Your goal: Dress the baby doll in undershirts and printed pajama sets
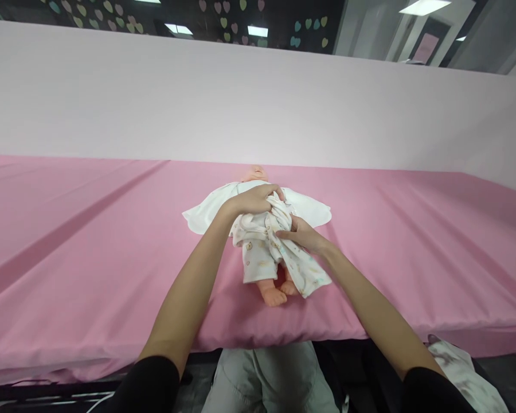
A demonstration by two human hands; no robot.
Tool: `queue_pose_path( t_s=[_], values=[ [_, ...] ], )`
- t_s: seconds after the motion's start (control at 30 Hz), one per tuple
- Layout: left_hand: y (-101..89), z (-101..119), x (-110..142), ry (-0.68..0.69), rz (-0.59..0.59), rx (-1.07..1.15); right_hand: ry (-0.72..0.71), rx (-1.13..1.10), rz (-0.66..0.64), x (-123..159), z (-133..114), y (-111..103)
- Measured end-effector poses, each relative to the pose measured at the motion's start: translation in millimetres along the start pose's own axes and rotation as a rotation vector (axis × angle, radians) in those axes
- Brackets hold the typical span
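A baby doll (274, 295) lies on its back on the pink-covered padded surface, its feet toward me. A white top (210, 207) spreads out on both sides of its upper body. White patterned baby pants (258, 261) cover one leg, and their other part hangs loose over the second leg, whose foot shows below. My left hand (258, 199) is closed on the bunched upper part of the pants, over the doll's belly. Lower and to the right, my right hand (303, 234) pinches the pants' fabric between thumb and fingers. Folds hide the doll's hips.
The pink sheet (90, 241) stretches to both sides, with long creases. A white wall (241, 109) rises behind it, below dark glass with heart stickers. A crumpled pale cloth (464, 367) hangs below the front edge at the right. My legs are against the front edge.
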State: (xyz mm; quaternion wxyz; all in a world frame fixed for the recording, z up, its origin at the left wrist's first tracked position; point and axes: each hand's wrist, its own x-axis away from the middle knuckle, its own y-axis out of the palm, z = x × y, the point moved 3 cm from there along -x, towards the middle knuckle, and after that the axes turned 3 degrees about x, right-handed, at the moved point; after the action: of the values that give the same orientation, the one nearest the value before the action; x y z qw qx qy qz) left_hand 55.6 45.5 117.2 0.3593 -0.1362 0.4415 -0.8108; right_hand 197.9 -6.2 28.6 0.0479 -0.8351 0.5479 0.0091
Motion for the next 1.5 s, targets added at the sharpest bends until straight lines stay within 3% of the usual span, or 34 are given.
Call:
queue_pose_path(
  t_s=[0.1, 0.2, 0.3, 0.37, 0.5, 0.6, 0.77, 1.0, 1.1, 1.27, 1.5],
  values=[
    [7.1, -9, -7, 0.001, 0.040, 0.212, -0.073, 0.079, 0.160, -8, 5, -4],
    [17.1, -16, -14, -0.133, -0.005, 0.429, -0.157, 0.070, 0.278, -15, 9, -5],
    [24.7, -13, -13, -0.269, -0.094, 0.631, -0.076, -0.121, 0.297, -17, 15, -4],
    [27.9, -8, -9, -0.279, -0.179, 0.717, -0.024, -0.285, 0.277, -16, 18, -3],
    [26.6, -3, -3, -0.132, -0.307, 0.481, -0.013, -0.462, 0.217, -16, 20, -4],
    [19.1, -8, -4, -0.036, -0.262, 0.256, 0.031, -0.428, 0.177, -14, 19, -6],
    [11.3, -14, -8, 0.094, -0.179, 0.277, 0.038, -0.344, 0.076, -11, 14, -5],
    [20.1, -22, -9, 0.002, -0.234, 0.444, -0.046, -0.468, 0.206, -15, 16, -6],
    [19.8, -22, -8, -0.068, -0.244, 0.391, -0.029, -0.466, 0.178, -15, 14, -6],
    [17.1, -16, -8, -0.044, -0.200, 0.276, 0.043, -0.333, 0.020, -12, 12, -4],
    [20.4, -11, -11, 0.037, -0.245, 0.053, -0.038, -0.471, 0.055, -18, 20, -10]
  ],
)
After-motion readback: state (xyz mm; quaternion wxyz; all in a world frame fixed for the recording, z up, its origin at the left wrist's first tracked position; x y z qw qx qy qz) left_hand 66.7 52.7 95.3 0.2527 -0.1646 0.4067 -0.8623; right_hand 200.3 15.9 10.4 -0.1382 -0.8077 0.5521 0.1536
